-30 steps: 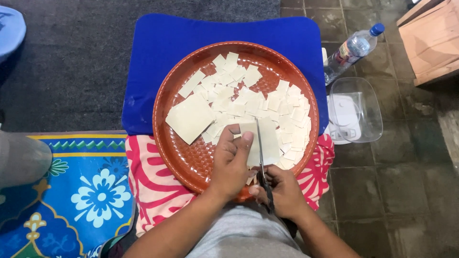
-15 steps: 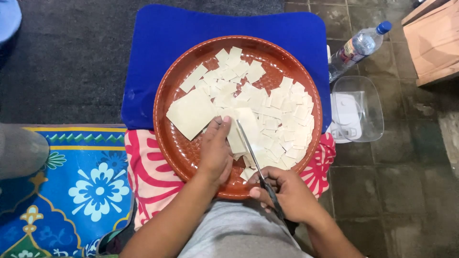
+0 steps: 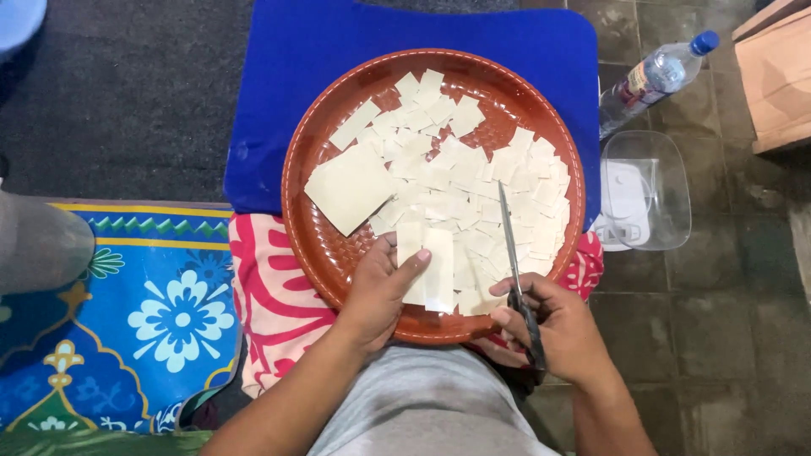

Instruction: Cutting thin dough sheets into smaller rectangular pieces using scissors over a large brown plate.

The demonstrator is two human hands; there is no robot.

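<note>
Your left hand (image 3: 378,291) pinches a pale rectangular strip of thin sheet (image 3: 428,268) between thumb and fingers, at the near edge of the round brown tray (image 3: 317,245). Your right hand (image 3: 553,325) is closed around the handles of a pair of scissors (image 3: 515,270); the blades appear closed and point away from you, over the cut pieces. The tray holds a heap of small pale cut squares (image 3: 473,181) and one larger uncut square sheet (image 3: 349,187) at its left side. The tray rests on a blue mat (image 3: 279,127) and a pink-and-white patterned cloth (image 3: 266,295). To the right of the tray, on the tiled floor, a clear plastic container (image 3: 646,190) sits just beside a plastic water bottle with a blue cap (image 3: 655,78).
</note>
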